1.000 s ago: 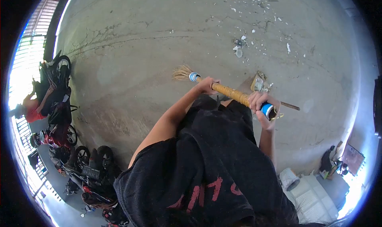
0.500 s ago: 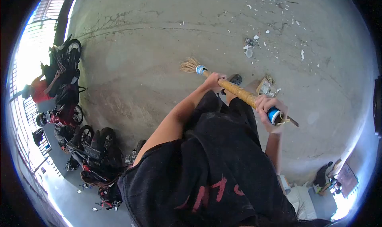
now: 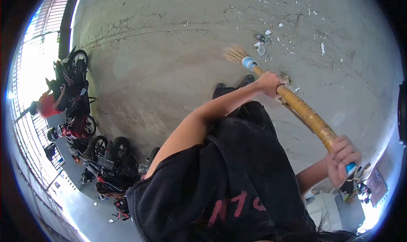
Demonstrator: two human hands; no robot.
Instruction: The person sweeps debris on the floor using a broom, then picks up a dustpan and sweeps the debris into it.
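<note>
A stick broom (image 3: 308, 114) with a tan, taped handle slants across my front. Its pale bristles (image 3: 235, 54) fan out at the far end past a blue and white band, slightly blurred, close to the floor. My left hand (image 3: 271, 84) is wrapped round the handle's lower part, below that band. Near the blue butt end, my right hand (image 3: 344, 157) grips the handle. A clear plastic cup (image 3: 260, 50) and a dark scrap (image 3: 260, 37) lie just beyond the bristles. Some debris (image 3: 286, 77) beside my left hand is mostly hidden.
White fragments (image 3: 323, 48) are scattered over the cracked concrete floor (image 3: 169, 59). Parked motorcycles (image 3: 112, 155) line the left side, where a person in a red top (image 3: 48, 105) is beside one. My shoes (image 3: 246, 81) show near the broom. A white object (image 3: 324, 210) stands behind at lower right.
Both hands have carried the broom to the right. Its bristles have swung right and farther out, towards the cup, while the butt end has dropped lower right. The debris by my foot is now largely covered.
</note>
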